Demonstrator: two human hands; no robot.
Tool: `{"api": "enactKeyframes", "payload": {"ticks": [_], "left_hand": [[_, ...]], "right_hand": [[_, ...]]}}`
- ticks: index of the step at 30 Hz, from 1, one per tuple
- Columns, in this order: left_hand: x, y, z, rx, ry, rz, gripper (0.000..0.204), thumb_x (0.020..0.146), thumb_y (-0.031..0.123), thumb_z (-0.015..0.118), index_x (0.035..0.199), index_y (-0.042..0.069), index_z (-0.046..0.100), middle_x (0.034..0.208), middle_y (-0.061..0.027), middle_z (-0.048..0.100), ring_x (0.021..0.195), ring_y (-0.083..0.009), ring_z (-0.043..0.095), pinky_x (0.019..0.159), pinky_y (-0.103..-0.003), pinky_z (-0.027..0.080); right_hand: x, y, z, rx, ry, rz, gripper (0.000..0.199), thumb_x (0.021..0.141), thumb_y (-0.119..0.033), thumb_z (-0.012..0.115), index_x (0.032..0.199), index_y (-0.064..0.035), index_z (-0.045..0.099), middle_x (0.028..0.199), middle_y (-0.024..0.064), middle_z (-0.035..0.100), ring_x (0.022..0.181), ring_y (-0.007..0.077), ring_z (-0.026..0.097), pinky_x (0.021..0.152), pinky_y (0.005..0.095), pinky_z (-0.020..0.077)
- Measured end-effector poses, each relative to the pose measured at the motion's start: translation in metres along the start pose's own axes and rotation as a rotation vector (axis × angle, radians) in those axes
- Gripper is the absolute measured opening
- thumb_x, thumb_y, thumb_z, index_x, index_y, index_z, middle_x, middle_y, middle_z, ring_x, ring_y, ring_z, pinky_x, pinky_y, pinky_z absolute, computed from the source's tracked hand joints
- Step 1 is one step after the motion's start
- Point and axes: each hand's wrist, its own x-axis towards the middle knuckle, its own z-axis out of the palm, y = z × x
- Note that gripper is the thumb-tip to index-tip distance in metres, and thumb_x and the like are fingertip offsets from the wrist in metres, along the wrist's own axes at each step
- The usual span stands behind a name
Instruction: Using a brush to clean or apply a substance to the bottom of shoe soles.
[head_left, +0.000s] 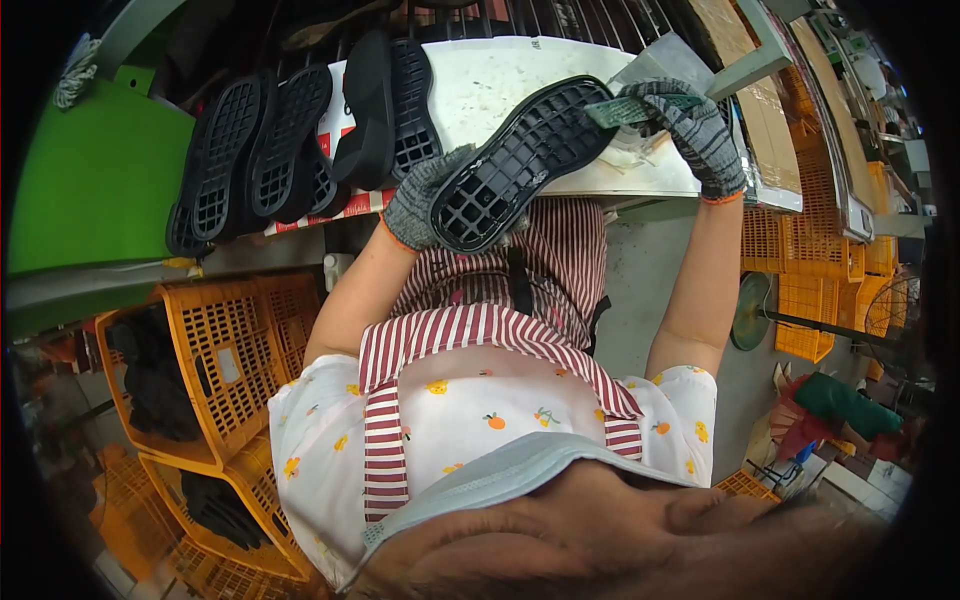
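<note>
My left hand (418, 203), in a grey knit glove, grips the heel end of a black rubber shoe sole (520, 160), tread side up, over the front edge of the white worktable (480, 75). My right hand (690, 130), also gloved, presses a small green flat tool (628, 108) against the toe end of that sole. A row of similar black soles (290, 140) lies overlapping on the table to my left.
Orange plastic crates (230, 360) holding dark soles stand at my lower left. More orange crates (810, 260) are stacked at the right beside a fan (750, 310). A green panel (90, 190) borders the table's left side. My striped apron fills the middle.
</note>
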Motion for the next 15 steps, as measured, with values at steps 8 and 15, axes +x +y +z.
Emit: {"api": "enactKeyframes", "payload": {"ticks": [8,15], "left_hand": [[0.012,-0.013,0.003,0.051,0.083,0.128,0.056,0.088,0.036,0.041,0.129,-0.001,0.032,0.12,-0.0288,0.043,0.105,-0.0491,0.045,0.081,-0.055,0.045],[0.013,-0.004,-0.014,-0.058,0.132,0.263,0.049,0.088,0.033,0.045,0.122,-0.001,0.041,0.117,-0.0214,0.05,0.104,-0.0343,0.052,0.085,-0.052,0.044]], "right_hand": [[-0.007,-0.02,0.076,-0.439,0.366,-0.272,0.022,0.077,-0.002,0.055,0.098,-0.0021,0.06,0.093,0.0114,0.062,0.088,0.0258,0.058,0.081,0.0327,0.0445],[-0.034,-0.052,0.108,-0.101,0.077,-0.369,0.023,0.077,-0.002,0.058,0.1,-0.0027,0.058,0.1,0.0116,0.059,0.097,0.0242,0.056,0.086,0.0309,0.0438]]}}
